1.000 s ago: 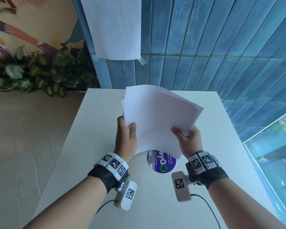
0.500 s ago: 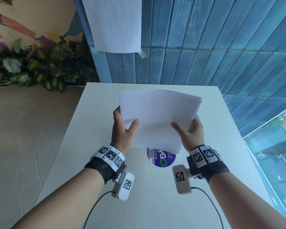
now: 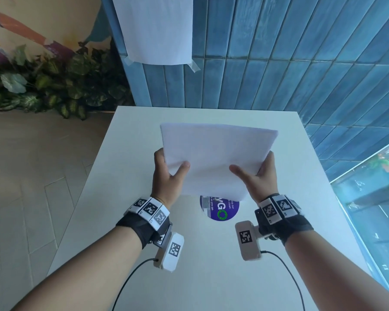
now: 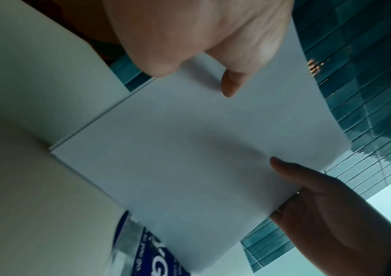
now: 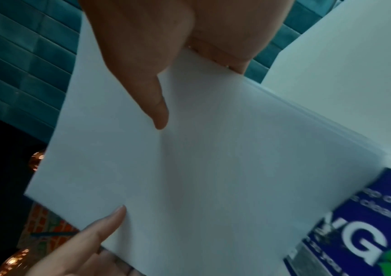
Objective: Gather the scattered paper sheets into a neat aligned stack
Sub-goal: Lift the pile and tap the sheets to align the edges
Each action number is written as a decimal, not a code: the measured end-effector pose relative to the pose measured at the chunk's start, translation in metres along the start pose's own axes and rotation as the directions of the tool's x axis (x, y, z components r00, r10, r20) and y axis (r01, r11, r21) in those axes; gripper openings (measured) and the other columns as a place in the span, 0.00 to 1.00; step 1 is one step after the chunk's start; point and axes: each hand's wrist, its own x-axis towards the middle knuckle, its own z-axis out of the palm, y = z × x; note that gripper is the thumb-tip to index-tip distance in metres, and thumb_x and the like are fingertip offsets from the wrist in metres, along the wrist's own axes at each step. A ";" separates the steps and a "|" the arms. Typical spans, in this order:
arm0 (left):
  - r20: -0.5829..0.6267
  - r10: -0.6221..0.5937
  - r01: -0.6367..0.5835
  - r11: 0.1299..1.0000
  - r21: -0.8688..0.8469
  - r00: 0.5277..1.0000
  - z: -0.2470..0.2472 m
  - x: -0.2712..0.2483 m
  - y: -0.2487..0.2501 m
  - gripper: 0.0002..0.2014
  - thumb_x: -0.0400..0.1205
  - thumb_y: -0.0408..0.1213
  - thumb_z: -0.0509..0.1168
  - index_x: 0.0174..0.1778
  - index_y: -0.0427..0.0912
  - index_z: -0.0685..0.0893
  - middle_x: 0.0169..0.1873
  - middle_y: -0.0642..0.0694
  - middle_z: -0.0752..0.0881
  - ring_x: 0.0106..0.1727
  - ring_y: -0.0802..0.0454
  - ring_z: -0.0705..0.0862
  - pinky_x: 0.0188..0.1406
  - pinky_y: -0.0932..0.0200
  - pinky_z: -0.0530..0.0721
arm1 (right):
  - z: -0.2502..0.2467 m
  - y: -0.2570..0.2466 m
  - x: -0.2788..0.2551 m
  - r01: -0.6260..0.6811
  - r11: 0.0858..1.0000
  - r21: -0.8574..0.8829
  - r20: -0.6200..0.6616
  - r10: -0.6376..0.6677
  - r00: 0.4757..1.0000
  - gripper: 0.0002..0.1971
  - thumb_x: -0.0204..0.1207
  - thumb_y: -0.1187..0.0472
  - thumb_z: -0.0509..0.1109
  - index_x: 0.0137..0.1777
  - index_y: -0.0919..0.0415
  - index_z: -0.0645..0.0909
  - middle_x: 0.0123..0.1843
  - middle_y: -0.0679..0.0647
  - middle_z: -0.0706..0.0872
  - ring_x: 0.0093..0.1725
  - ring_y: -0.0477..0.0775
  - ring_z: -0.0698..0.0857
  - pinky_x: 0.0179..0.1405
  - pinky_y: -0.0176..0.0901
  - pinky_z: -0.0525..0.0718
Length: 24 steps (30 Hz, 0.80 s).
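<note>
Here we look down past our two forearms, each wrapped in a black wrist strap (image 3: 139, 225) carrying white marker tiles and a small camera block with a cable trailing back toward us. Ahead of the straps, our left hand (image 3: 166, 176) and right hand (image 3: 258, 178) are both clamped on the stack of paper sheets (image 3: 216, 158), one at each side edge, thumbs pressed on the top sheet and fingers curled beneath. We hold the stack lifted above the white table (image 3: 103, 198), tilted so that its far edge rises; in the right wrist view the near edges look slightly fanned, not quite flush. Just under the stack's near edge a round purple sticker (image 3: 220, 212) lies on the tabletop, half hidden by the paper. Beyond the table stands a blue tiled wall (image 3: 301, 52) with a white sheet taped to it (image 3: 157, 30), and leafy plants (image 3: 54, 86) fill the corner at left.
</note>
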 end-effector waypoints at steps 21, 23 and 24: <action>-0.020 -0.020 0.018 0.997 -0.071 1.000 -0.002 -0.005 0.001 0.31 0.67 0.26 0.67 0.66 0.39 0.67 0.58 0.48 0.83 0.57 0.57 0.83 0.58 0.64 0.81 | 0.005 0.012 0.000 -0.012 1.000 0.020 0.024 0.012 1.000 0.23 0.58 0.67 0.79 0.52 0.53 0.77 0.52 0.57 0.88 0.51 0.55 0.89 0.50 0.46 0.86; 0.001 -0.010 0.010 0.998 -0.057 1.000 0.000 -0.001 0.006 0.31 0.68 0.28 0.66 0.68 0.38 0.68 0.60 0.48 0.82 0.55 0.64 0.83 0.57 0.69 0.80 | 0.006 0.011 0.002 0.004 1.000 -0.017 0.049 -0.003 0.999 0.22 0.60 0.64 0.78 0.54 0.57 0.79 0.53 0.57 0.89 0.51 0.55 0.89 0.50 0.47 0.86; 0.004 -0.006 0.006 0.999 -0.051 1.000 0.002 0.000 0.007 0.31 0.68 0.29 0.66 0.69 0.38 0.67 0.61 0.48 0.82 0.55 0.67 0.82 0.57 0.73 0.78 | 0.007 0.012 0.002 0.006 1.000 -0.030 0.047 -0.005 0.999 0.22 0.61 0.64 0.78 0.55 0.60 0.79 0.53 0.58 0.89 0.51 0.56 0.88 0.50 0.48 0.86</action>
